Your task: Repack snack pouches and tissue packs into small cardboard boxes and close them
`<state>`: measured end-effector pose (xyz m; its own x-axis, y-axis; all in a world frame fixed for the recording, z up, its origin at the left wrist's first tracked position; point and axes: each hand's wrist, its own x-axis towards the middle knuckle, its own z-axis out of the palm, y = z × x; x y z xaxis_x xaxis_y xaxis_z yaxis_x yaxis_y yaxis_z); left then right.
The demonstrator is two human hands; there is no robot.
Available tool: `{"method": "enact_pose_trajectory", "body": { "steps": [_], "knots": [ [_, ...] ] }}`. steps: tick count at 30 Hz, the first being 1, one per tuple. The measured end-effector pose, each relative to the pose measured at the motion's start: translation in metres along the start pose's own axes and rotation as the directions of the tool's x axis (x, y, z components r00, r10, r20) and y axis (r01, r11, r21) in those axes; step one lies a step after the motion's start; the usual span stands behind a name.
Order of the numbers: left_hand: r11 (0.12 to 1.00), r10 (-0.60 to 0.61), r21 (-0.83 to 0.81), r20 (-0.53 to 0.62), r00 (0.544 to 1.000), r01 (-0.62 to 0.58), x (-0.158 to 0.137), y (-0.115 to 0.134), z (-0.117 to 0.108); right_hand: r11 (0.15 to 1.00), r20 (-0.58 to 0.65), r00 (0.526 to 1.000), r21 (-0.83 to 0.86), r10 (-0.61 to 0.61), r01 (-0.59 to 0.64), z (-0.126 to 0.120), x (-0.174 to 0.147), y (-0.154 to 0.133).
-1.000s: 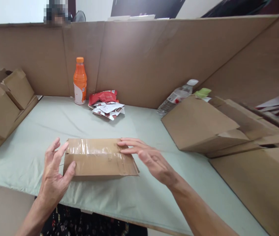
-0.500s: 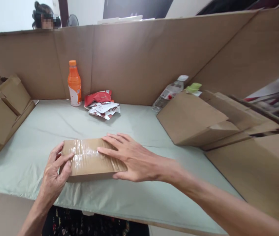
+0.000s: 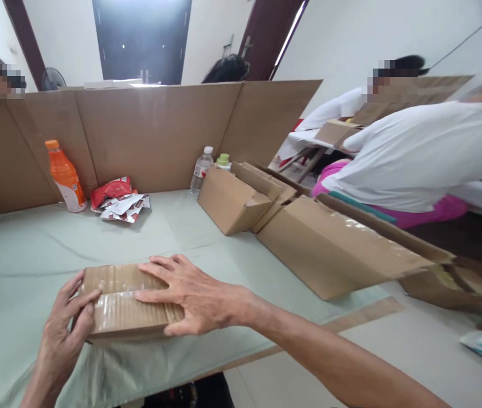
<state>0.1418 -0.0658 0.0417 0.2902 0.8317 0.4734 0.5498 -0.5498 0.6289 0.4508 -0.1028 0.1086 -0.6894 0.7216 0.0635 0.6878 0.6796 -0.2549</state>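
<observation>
A small cardboard box (image 3: 139, 314) sealed with clear, shiny tape lies flat on the cloth-covered table. My left hand (image 3: 64, 320) grips its left end, the index finger reaching onto the top and the thumb at the near corner. Across the right part of the top rests my right hand (image 3: 185, 297), fingers spread and the thumb by the near edge. The palm of that hand hides the box's right end.
Behind stand an orange bottle (image 3: 65, 175), red and white packets (image 3: 119, 199) and a clear water bottle (image 3: 201, 171) before a cardboard screen (image 3: 156, 136). Open cartons (image 3: 329, 243) line the right edge. Beyond them a person in a white shirt (image 3: 419, 153) bends forward.
The view has swung right, bringing more cartons and people into sight. Both hands remain on the box in about the same places.
</observation>
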Motion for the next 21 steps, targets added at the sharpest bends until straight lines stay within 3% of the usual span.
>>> {"method": "enact_pose_trajectory", "body": {
  "steps": [3, 6, 8, 10, 12, 14, 16, 21],
  "knots": [
    [0.996, -0.012, -0.092, 0.096, 0.995, 0.021, 0.006, 0.015, 0.020, 0.981, -0.004, 0.981, 0.010, 0.192, -0.192, -0.002, -0.042, 0.000],
    [0.981, -0.055, -0.175, 0.154, 0.987, 0.082, -0.002, 0.018, 0.031, 0.896, -0.095, 0.892, -0.001, 0.441, -0.443, 0.004, -0.105, 0.013],
    [0.979, -0.081, -0.167, 0.196, 0.977, 0.115, -0.013, 0.009, 0.034, 0.777, -0.169, 0.765, 0.007, 0.621, -0.629, 0.010, -0.153, 0.028],
    [0.984, -0.101, -0.118, 0.249, 0.963, 0.134, -0.025, -0.007, 0.037, 0.605, -0.236, 0.582, 0.030, 0.778, -0.796, 0.013, -0.195, 0.044],
    [0.989, -0.110, -0.062, 0.275, 0.955, 0.132, -0.037, -0.022, 0.039, 0.432, -0.272, 0.401, 0.066, 0.875, -0.899, 0.011, -0.223, 0.057],
    [0.995, -0.084, -0.021, 0.271, 0.959, 0.094, -0.046, -0.033, 0.041, 0.324, -0.275, 0.287, 0.098, 0.917, -0.941, 0.006, -0.233, 0.066],
    [0.999, -0.034, -0.002, 0.281, 0.959, 0.037, -0.051, -0.035, 0.040, 0.295, -0.284, 0.253, 0.112, 0.925, -0.949, 0.000, -0.229, 0.073],
    [0.999, 0.026, 0.021, 0.328, 0.944, -0.034, -0.052, -0.027, 0.032, 0.299, -0.312, 0.268, 0.054, 0.911, -0.953, -0.014, -0.199, 0.085]
  ]
}}
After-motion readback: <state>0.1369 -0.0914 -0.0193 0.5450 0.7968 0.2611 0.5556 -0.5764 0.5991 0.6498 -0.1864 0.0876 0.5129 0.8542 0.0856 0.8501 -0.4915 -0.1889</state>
